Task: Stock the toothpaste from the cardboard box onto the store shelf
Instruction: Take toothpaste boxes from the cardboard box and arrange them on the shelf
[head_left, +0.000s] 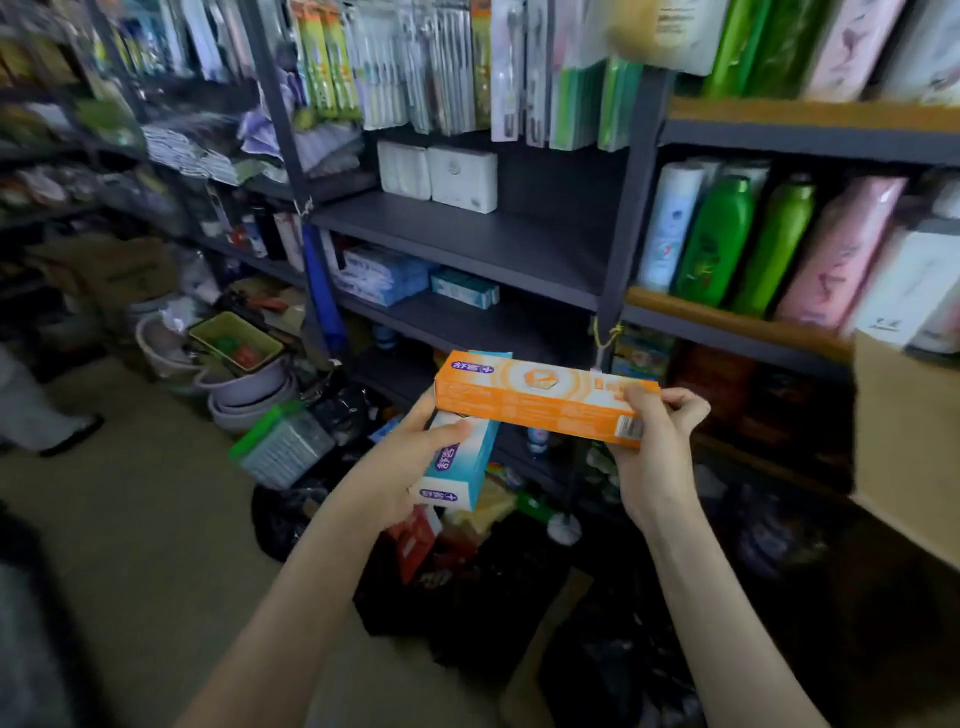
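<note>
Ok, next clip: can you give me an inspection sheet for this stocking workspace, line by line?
Surface: dark shelf board with two white boxes at its back.
Job's things: orange toothpaste box held level in front of the shelves; teal toothpaste box beneath it; cardboard box at the right edge, contents not visible.
Clutter: plastic basins and black bags on the floor.
Grippers: left hand grips the teal toothpaste box and touches the orange one's left end; right hand pinches its right end.
Cables: nothing seen.
Surroundings: toothbrush packs hanging above, green bottles on the right shelf.
</note>
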